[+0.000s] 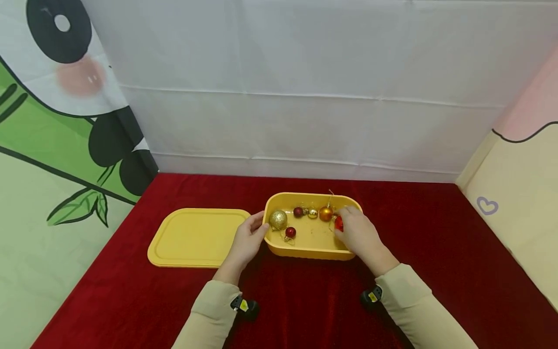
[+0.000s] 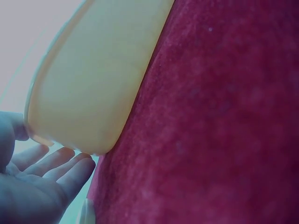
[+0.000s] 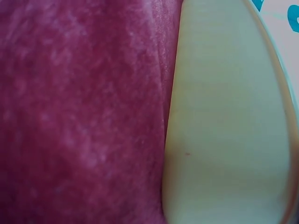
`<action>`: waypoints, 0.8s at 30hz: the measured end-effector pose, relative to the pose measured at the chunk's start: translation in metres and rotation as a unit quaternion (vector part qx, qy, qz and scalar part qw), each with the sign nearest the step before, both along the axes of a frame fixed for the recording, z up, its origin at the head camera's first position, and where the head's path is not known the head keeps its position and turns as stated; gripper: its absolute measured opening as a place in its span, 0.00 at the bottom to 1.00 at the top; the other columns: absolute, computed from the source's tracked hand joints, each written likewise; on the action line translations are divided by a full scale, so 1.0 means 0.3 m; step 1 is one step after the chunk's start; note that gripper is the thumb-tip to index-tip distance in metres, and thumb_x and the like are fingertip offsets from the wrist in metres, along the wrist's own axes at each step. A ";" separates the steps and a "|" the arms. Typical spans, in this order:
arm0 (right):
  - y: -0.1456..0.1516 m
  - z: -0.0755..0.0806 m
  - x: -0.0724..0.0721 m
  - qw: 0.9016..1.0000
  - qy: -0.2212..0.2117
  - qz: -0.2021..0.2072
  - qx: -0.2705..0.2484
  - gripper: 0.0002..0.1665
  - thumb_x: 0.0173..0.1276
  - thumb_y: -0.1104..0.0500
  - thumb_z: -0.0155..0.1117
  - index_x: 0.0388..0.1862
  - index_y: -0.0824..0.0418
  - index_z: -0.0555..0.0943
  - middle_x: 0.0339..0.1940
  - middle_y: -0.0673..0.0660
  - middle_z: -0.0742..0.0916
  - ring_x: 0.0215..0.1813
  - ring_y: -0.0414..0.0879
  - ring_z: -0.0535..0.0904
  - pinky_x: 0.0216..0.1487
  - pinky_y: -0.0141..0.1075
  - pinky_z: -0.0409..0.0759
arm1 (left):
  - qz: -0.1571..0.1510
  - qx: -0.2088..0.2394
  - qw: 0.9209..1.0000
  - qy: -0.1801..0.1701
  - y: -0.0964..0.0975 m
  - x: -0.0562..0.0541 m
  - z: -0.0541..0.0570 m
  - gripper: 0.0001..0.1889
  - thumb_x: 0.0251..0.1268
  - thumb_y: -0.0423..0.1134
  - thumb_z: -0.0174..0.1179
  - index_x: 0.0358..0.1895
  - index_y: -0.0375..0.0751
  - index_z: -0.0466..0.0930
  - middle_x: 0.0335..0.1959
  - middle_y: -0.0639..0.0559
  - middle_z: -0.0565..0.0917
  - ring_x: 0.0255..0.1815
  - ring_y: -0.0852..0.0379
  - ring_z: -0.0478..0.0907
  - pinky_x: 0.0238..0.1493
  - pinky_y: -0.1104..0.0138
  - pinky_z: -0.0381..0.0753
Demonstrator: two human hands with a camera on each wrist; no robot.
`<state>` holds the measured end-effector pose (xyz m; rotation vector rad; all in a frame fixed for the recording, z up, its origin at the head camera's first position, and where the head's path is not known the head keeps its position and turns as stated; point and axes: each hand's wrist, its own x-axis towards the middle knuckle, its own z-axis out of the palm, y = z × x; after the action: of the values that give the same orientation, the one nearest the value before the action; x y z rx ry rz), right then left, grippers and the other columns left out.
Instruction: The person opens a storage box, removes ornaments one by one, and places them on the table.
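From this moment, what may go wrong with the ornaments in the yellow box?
The wire hook of the orange ornament rises beside the right hand and might snag on it. The red ornament at that hand's fingers could slip. The gold ball looks loose and may roll if the left hand, touching the box, tips it.

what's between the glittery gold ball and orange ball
Head view: a dark red ball and small gold ball; a second red ball lies nearer the front of the yellow tray.
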<state>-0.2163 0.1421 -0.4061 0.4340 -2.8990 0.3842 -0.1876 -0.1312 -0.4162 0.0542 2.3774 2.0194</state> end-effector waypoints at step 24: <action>-0.007 0.001 -0.006 0.999 -0.007 -0.011 0.044 0.19 0.53 0.60 0.70 0.42 0.66 0.79 0.35 0.59 0.81 0.37 0.52 0.77 0.41 0.44 0.80 | 0.015 0.000 1.000 0.005 -0.007 -0.043 -0.076 0.23 0.71 0.36 0.51 0.67 0.38 0.65 0.62 0.36 0.74 0.61 0.45 0.73 0.61 0.55 0.75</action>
<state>-0.2181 0.1398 -0.4059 0.4127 -2.9408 0.2566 -0.2005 -0.1333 -0.4389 0.0294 2.3984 2.0356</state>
